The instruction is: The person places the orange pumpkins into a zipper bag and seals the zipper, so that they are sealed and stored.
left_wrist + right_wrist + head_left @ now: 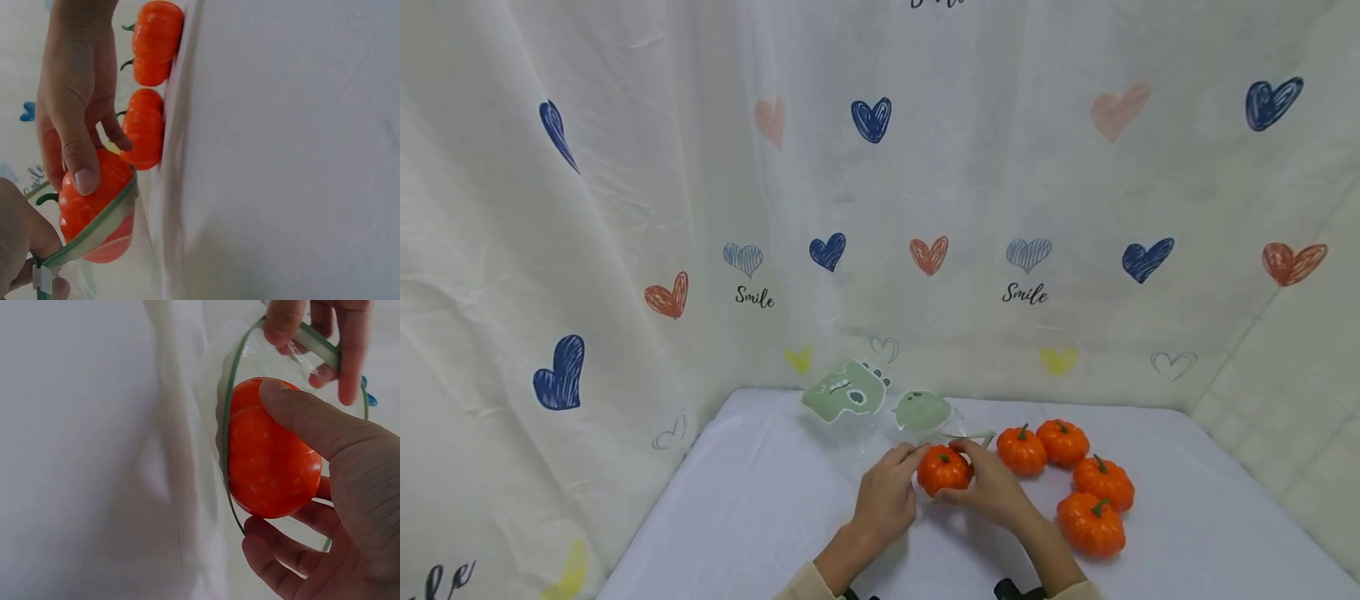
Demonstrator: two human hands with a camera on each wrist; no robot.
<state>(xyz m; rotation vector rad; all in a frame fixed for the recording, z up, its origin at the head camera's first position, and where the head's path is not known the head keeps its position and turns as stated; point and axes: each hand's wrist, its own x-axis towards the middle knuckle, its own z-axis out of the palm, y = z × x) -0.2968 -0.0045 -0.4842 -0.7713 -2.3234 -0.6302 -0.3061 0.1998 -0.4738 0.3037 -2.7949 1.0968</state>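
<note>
A small orange toy pumpkin [943, 471] with a green stem is between the two hands. My right hand [995, 487] grips it, thumb on one side and fingers on the other. The pumpkin sits partly inside the mouth of a clear zip bag [848, 390] printed with green dinosaur faces. In the left wrist view, the bag's green rim [94, 224] crosses the pumpkin's lower side. My left hand [883, 493] pinches that rim close to a white slider [42, 278]. From the right wrist, the pumpkin [272, 453] shows within the opened green loop.
Several more orange pumpkins [1090, 525] stand on the white-covered table [737, 483], right of the right hand. A pale curtain [970, 192] with printed hearts hangs behind the table. The bag's printed part lies toward the table's back edge.
</note>
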